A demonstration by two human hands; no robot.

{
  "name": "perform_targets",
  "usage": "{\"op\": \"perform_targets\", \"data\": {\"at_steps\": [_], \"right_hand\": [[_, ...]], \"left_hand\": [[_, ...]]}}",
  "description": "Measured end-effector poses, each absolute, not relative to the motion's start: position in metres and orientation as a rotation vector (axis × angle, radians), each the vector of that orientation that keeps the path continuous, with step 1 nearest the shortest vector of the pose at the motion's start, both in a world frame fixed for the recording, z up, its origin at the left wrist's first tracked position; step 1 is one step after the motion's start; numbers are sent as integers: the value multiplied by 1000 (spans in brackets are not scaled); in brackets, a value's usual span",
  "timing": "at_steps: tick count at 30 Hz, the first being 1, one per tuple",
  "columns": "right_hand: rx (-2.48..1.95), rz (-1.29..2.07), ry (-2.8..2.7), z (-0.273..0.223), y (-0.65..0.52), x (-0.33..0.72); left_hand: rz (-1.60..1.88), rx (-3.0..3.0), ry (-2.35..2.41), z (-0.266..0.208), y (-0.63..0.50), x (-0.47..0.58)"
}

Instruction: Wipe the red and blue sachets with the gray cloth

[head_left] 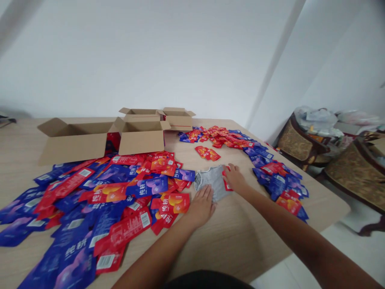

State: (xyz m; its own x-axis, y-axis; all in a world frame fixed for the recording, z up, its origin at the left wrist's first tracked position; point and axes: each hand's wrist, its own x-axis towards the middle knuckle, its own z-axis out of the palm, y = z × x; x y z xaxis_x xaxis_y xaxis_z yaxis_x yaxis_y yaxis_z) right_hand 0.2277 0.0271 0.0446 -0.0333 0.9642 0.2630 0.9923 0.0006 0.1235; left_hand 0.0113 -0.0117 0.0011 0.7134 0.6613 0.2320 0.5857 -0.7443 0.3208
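A small grey cloth garment [213, 180] with a light, scalloped edge lies on the table in front of me. My left hand [201, 206] rests on its lower left part, fingers stretched out flat and holding nothing. At the cloth's right edge is a red packet [227, 185], largely covered by my right hand [236, 179], whose fingers are bent over it. Whether part of the packet lies under the cloth I cannot tell. Just beyond the cloth lie a few red and orange packets [207, 153].
Blue and red packets [110, 192] form a large heap on the left; more packets [275, 176] curve along the table's right side. Open cardboard boxes [144, 141] stand behind the heap. Past the table's right edge, patterned chairs [300, 138] carry plastic bags [315, 119].
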Motion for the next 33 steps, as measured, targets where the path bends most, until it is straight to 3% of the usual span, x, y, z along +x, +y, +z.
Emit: {"op": "perform_targets", "data": {"at_steps": [7, 13, 18, 23, 30, 33], "right_hand": [[-1783, -275, -2030, 73, 26, 180], [-1481, 99, -2423, 25, 20, 193], [-1792, -76, -2362, -5, 51, 183], [-2076, -248, -2143, 21, 85, 170], [-1996, -377, -2094, 62, 44, 170], [-1828, -240, -2220, 59, 13, 168]], "left_hand": [[700, 2724, 813, 12, -17, 8], [709, 2679, 765, 11, -13, 10], [698, 2643, 700, 7, -5, 11], [721, 2614, 660, 10, -6, 9], [757, 2589, 725, 13, -15, 3], [753, 2581, 766, 13, -14, 4]]}}
